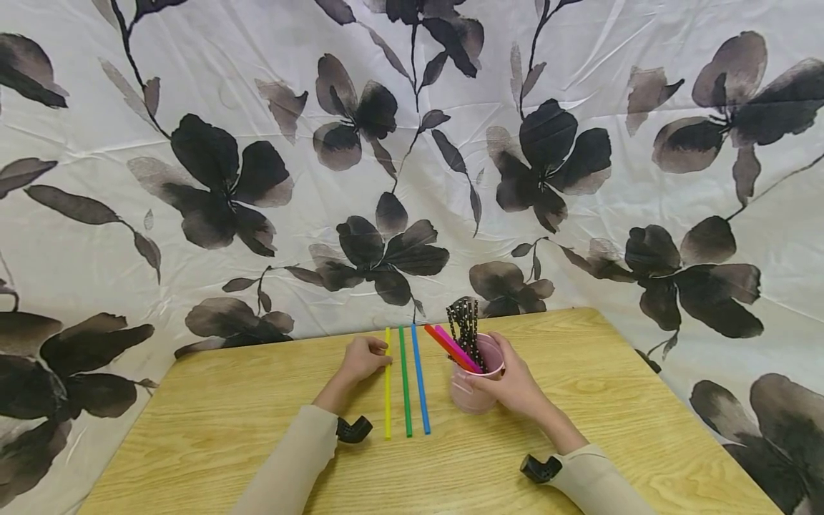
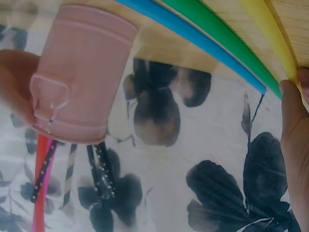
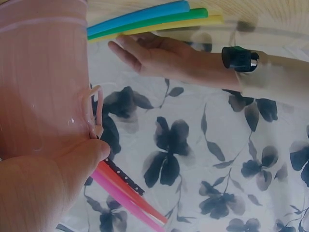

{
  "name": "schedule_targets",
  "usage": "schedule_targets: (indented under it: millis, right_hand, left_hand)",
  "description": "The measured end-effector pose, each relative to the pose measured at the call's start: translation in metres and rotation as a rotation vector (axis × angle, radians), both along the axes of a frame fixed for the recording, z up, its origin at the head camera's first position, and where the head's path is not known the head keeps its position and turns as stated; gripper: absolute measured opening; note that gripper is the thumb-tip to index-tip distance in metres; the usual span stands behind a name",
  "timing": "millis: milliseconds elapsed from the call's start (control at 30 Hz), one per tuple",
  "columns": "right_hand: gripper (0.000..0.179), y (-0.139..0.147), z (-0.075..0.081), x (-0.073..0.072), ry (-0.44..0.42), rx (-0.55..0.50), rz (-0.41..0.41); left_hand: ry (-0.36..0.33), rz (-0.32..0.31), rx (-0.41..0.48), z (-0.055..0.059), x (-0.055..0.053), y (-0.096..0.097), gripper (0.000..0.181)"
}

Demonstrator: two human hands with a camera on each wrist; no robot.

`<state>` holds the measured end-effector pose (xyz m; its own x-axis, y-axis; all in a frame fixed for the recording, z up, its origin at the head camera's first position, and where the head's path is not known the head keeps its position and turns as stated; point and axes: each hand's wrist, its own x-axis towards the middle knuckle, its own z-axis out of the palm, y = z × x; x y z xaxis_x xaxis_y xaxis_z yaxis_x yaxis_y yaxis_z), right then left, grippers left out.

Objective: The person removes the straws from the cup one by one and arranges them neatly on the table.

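Observation:
My left hand pinches the far part of a yellow straw lying on the table. In the left wrist view, the thumb and a finger stand either side of the yellow straw. To its right lie a green straw and a blue straw, roughly parallel. My right hand grips a pink cup by its rim and side. Leaning out of the cup are a red straw, a magenta straw and several black straws with white dots.
The light wooden table ends against a white cloth with dark flowers. A small raised loop shows on the cup's side. Each wrist carries a black camera.

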<state>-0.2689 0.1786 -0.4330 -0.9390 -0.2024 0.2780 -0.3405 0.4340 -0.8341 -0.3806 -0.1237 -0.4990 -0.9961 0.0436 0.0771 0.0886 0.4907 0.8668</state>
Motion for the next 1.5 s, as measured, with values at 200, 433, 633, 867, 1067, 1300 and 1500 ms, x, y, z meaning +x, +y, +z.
schedule_targets:
  millis: [200,433,633,867,1067,1300,1500]
  right_hand:
    - [0.09,0.0,-0.008,-0.006,0.011,0.002,0.0]
    - [0.094,0.004,-0.03,-0.022,0.023,0.009,-0.02]
    - [0.095,0.004,-0.029,-0.021,0.037,0.029,-0.023]
    - [0.096,0.003,-0.025,-0.02,0.034,0.029,-0.016]
    - [0.092,0.001,-0.01,-0.011,0.023,-0.004,-0.003]
    - [0.088,-0.001,0.001,-0.001,0.02,-0.041,0.034]
    - [0.092,0.003,-0.022,-0.015,0.03,-0.021,0.009]
  left_hand:
    - [-0.01,-0.003,-0.022,0.003,0.004,-0.001,0.026]
    - [-0.03,-0.023,0.014,0.006,0.008,-0.006,0.026]
    - [-0.014,-0.02,0.027,0.007,0.017,-0.011,0.024]
    - [0.059,0.017,-0.034,0.012,0.031,-0.012,0.016]
    - [0.173,-0.075,-0.02,0.035,0.05,-0.001,0.017]
    - [0.245,-0.154,0.065,0.068,0.079,0.027,0.016]
    - [0.305,-0.233,0.101,0.099,0.104,0.049,0.023]
